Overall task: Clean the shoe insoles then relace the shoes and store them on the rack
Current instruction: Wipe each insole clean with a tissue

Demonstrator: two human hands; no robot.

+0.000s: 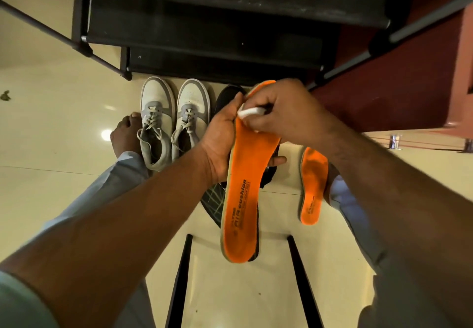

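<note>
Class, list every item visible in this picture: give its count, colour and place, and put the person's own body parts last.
Insole in hand: one, orange, held up at centre.
Insole on floor: one, orange, right of centre.
White cloth: one, pinched against the held insole's toe end.
Sneakers: two, grey and white, laced, on floor before the rack.
Dark shoe: one, black, behind the hands, mostly hidden.
Shoe rack: one, black, at top.
Floor: cream tiles.
Left hand: grips the held insole.
Right hand: pinches the cloth.
Foot: one, bare, left of the sneakers.
</note>
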